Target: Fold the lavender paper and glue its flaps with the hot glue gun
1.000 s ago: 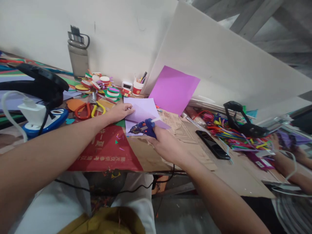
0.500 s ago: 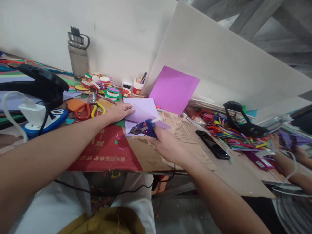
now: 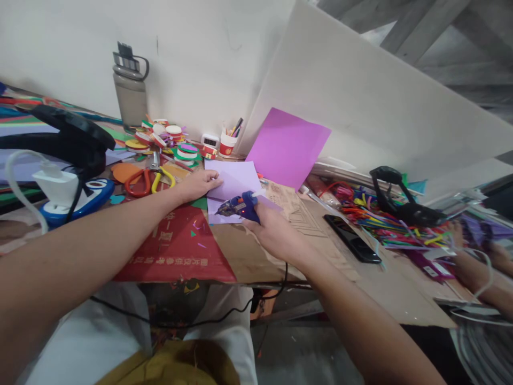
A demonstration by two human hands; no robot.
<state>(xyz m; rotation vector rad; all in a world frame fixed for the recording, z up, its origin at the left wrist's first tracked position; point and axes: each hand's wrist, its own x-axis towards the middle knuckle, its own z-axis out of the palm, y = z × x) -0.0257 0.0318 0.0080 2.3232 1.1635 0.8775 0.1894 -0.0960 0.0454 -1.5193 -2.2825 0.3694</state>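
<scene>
Lilac paper [image 3: 238, 176] lies on the table, its near part lifted so a lower layer shows beneath. My left hand [image 3: 202, 184] is closed on the paper's left edge. In my right hand [image 3: 272, 224] is a blue glue gun [image 3: 239, 206] with a small red light and a white stick at its back. Its nozzle points left, over the lower layer of paper; whether it touches cannot be seen. A larger purple sheet [image 3: 288, 147] leans against the white board behind.
Red-handled and yellow-handled pliers [image 3: 138, 183], paper spools [image 3: 174, 131] and a bottle [image 3: 131, 96] stand left. A black phone [image 3: 352, 239] and colourful pipe cleaners [image 3: 372, 216] lie right, near another person's arm [image 3: 476, 275]. A black cord [image 3: 192, 324] hangs below the table edge.
The view has shifted slightly. The glue gun in my right hand has moved very slightly right along the paper; my left hand still holds the paper's edge.
</scene>
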